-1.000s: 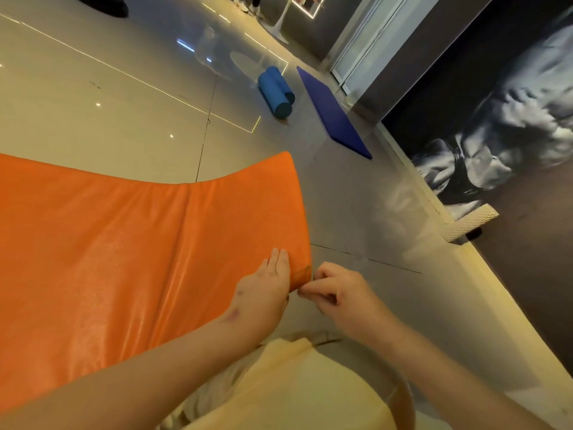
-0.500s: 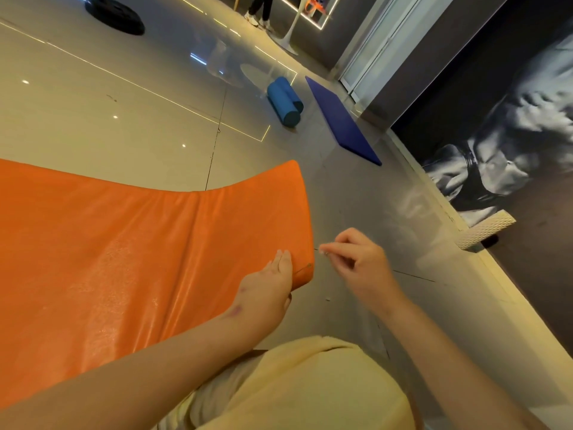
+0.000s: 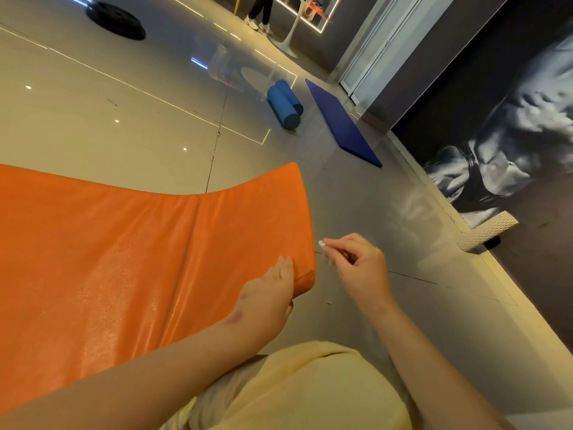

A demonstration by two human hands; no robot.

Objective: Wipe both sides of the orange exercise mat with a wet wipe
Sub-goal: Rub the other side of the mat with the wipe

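The orange exercise mat [image 3: 130, 259] lies across the left half of the view on a glossy floor, its right end slightly raised. My left hand [image 3: 273, 290] grips the near right corner of the mat, fingers on top and thumb underneath. Just right of that corner, clear of the mat, my right hand [image 3: 359, 265] pinches a small white scrap [image 3: 324, 245] between thumb and fingertips. I cannot tell whether this scrap is the wet wipe.
Two blue foam rollers [image 3: 285, 103] and a dark blue mat [image 3: 341, 122] lie farther back. A black weight plate [image 3: 116, 20] sits at the far left. A person's legs [image 3: 260, 13] stand at the back. A white perforated object [image 3: 486, 232] leans by the right wall.
My right hand has lifted away from the mat's corner to the right, now pinching a small white scrap. My left hand keeps its hold on the corner. The camera tilted upward.
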